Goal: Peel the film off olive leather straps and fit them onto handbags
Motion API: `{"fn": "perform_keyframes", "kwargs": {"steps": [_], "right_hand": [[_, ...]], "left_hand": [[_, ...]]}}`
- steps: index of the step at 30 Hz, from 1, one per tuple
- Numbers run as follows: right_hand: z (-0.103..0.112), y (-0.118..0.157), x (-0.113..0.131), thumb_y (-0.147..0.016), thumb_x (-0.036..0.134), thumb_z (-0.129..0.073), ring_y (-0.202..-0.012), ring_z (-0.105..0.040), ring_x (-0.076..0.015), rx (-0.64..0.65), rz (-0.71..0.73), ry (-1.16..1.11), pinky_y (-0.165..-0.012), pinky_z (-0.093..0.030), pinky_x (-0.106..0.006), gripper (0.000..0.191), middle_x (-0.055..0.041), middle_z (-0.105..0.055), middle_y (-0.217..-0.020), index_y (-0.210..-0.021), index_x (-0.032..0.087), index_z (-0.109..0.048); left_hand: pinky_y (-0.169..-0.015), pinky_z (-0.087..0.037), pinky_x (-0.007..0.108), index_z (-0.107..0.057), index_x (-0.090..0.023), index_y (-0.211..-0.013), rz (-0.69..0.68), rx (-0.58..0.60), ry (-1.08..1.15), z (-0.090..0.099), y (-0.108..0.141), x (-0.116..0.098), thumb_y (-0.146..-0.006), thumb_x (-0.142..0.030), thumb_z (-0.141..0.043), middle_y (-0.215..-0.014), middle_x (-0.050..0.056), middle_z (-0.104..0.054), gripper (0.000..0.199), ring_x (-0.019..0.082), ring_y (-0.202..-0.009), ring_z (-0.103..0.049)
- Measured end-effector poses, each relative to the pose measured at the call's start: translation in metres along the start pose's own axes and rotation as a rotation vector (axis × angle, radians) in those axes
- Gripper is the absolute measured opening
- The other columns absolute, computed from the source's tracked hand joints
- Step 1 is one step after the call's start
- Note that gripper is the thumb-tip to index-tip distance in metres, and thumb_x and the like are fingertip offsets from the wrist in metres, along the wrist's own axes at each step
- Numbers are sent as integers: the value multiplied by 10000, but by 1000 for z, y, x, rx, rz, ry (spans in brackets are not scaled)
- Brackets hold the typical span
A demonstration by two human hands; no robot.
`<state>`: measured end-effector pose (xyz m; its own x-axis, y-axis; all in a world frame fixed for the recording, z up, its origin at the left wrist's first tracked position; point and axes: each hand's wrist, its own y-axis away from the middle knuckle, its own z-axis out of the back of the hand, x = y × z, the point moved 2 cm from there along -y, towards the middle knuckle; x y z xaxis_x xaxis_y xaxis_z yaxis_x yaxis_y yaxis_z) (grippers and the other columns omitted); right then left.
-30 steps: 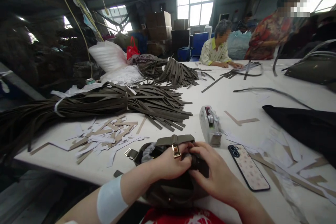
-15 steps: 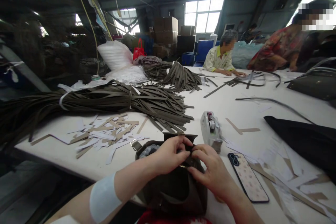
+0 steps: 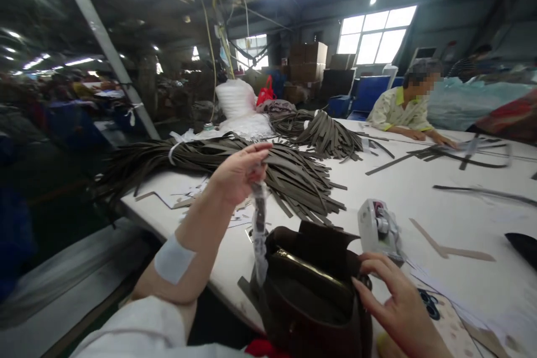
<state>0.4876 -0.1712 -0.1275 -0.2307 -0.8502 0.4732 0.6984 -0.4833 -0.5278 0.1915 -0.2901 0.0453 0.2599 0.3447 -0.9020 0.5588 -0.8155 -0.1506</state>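
A dark brown handbag (image 3: 310, 296) stands at the table's near edge, its top open and a gold zip (image 3: 312, 269) showing along the inside. Raised above the bag's left side, my left hand (image 3: 241, 173) pinches the upper end of a strap wrapped in clear plastic (image 3: 260, 224). The strap hangs down to the bag's left edge; its lower end is hard to make out. My right hand (image 3: 388, 293) grips the bag's right top edge between thumb and fingers. A dark flap (image 3: 327, 240) stands up at the back of the opening.
Behind the bag lies a large bundle of dark strips (image 3: 293, 179), with a second bundle (image 3: 327, 137) farther back. A tape dispenser (image 3: 380, 229) and a phone (image 3: 448, 319) are to the right. Paper scraps (image 3: 453, 251) lie about. A co-worker (image 3: 403, 103) leans on the far side.
My left hand has left the bag's opening and risen up and left with the plastic-wrapped strap. My right hand has stayed at the bag's right side. The view has turned left.
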Motion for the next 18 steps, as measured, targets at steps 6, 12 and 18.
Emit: {"fn": "perform_keyframes", "kwargs": {"steps": [6,12,18], "right_hand": [[5,-16,40,-843,382,-604,-1019,-612,-302,-108,49,40,-888,-481,-464,203,-121,-633,-1117,-980,231,-602],[-41,-36,112,-805,360,-630,-1098,-626,-297,283,106,-184,-919,-528,-437,530,-150,-637,-1223,-1291,178,-521],[-78,-44,144,-820,294,-561,-965,-663,-256,658,-87,-557,-873,-528,-384,401,-116,-698,-1020,-1202,171,-574]], "left_hand": [[-395,-245,120,-635,-107,-849,-49,-172,177,24,-3,-19,-812,-125,-625,-514,-68,-410,42,19,-398,-322],[-394,-288,123,-589,-106,-807,-42,-242,356,11,5,-13,-900,-132,-550,-537,-55,-446,105,21,-405,-345],[-479,-442,145,-575,-105,-796,-95,-334,373,18,5,-24,-900,-123,-557,-612,-6,-590,106,43,-467,-505]]}}
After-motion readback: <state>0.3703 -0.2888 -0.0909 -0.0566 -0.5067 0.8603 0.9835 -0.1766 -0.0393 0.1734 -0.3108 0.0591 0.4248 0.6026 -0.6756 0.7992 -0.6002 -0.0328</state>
